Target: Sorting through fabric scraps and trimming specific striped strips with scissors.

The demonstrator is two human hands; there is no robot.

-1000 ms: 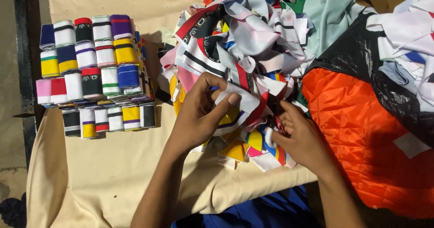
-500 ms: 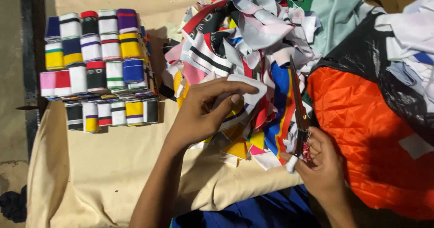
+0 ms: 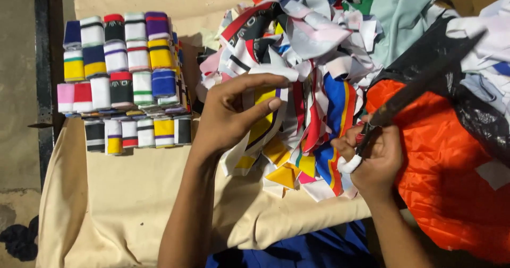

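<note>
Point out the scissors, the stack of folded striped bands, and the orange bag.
scissors [image 3: 419, 90], head view, on the dark blades above the right hand [image 3: 374, 159].
stack of folded striped bands [image 3: 125, 79], head view, on a band mid-stack.
orange bag [image 3: 451, 167], head view, on its orange front.

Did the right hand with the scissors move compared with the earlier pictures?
Yes. The right hand pulled right, out of the scrap pile, toward the orange bag.
</note>
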